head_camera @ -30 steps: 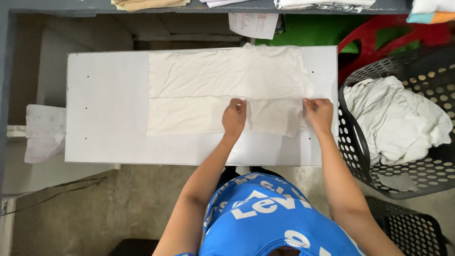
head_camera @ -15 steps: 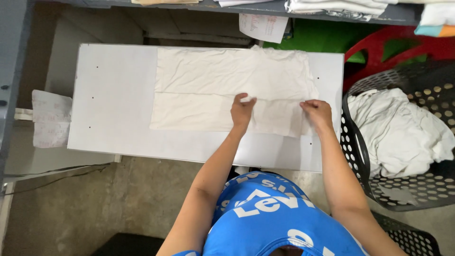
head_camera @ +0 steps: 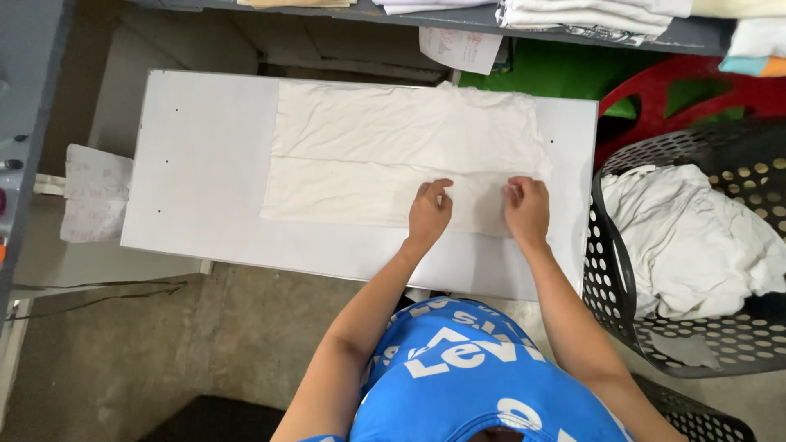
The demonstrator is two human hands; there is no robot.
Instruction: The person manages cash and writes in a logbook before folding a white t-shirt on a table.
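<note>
White cloth edge pinched by both hands, bare table leftward

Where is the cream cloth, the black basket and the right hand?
cream cloth (head_camera: 385, 147): head view, upper middle of the fabric.
black basket (head_camera: 606, 278): head view, its left wall.
right hand (head_camera: 526, 211): head view, back of the hand.

Table: a white rectangular board with small dark holes, lying across the middle of the scene.
Floor: bare grey concrete, stained, near and to the left.
Far edge: a grey shelf stacked with folded cloth.
Right: a black perforated basket with crumpled white cloth; behind it, a red plastic chair.
Left: a grey upright frame.
Light: even and soft.
</note>
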